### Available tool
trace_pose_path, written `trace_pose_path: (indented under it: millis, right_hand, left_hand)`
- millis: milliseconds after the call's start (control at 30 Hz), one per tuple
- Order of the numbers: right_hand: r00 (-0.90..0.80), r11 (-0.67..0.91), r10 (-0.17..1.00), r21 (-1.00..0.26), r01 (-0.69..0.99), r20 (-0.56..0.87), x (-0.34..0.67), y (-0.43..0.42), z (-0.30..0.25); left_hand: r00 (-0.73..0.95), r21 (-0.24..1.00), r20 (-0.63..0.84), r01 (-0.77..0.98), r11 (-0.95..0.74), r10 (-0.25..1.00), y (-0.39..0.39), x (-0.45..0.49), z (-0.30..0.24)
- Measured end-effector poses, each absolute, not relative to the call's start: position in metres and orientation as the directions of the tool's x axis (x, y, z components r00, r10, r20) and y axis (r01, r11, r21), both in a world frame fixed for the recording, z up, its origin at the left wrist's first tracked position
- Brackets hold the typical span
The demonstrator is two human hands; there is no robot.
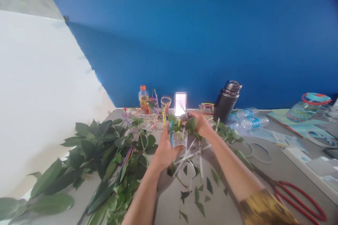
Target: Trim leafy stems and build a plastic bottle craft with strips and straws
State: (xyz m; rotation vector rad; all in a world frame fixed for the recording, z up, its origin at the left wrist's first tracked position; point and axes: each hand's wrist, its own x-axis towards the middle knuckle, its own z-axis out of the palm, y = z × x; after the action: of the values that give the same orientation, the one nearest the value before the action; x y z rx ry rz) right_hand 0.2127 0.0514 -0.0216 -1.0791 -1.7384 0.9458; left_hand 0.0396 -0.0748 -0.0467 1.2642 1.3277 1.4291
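My left hand (164,153) is curved around the left and near side of a clear plastic cup (181,140), thumb in front. A blue straw (171,134) stands upright by its fingers, with a yellow straw (163,116) just behind. Beyond the cup, my right hand (198,122) has its fingers bent together near a small dark thing; what they hold is hard to make out. A green leaf (190,125) partly covers those fingertips. White strips (201,161) and cut leaf pieces (200,208) lie on the grey table in front of the cup.
Leafy branches (87,147) cover the left side. Behind stand an orange-capped bottle (144,100), a lit phone screen (180,103) and a dark thermos (227,101). At right are plastic bottles (254,122), red-handled scissors (298,197), a white power strip (311,168) and a lidded jar (302,110).
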Motion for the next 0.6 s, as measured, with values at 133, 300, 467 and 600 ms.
trace_pose_path:
  millis: [133, 300, 467, 600]
  right_hand:
    - [-0.301, 0.338, 0.917, -0.908, 0.246, 0.260, 0.214, 0.054, -0.024]
    - [-0.309, 0.209, 0.938, -0.967, 0.148, 0.156, 0.220, 0.047, -0.013]
    - [-0.244, 0.173, 0.959, -0.981, 0.092, 0.146, 0.235, 0.042, -0.004]
    - [-0.163, 0.185, 0.972, -0.977, 0.103, 0.166, 0.247, 0.035, 0.002]
  left_hand:
    - [-0.227, 0.989, 0.125, 0.106, -0.103, 0.966, -0.075, 0.040, -0.046]
    - [-0.218, 0.983, 0.155, 0.129, -0.129, 0.964, -0.075, 0.038, -0.045]
    - [-0.234, 0.983, 0.132, 0.155, -0.097, 0.963, -0.077, 0.038, -0.041]
    - [-0.248, 0.984, 0.109, 0.162, -0.070, 0.963, -0.076, 0.036, -0.039]
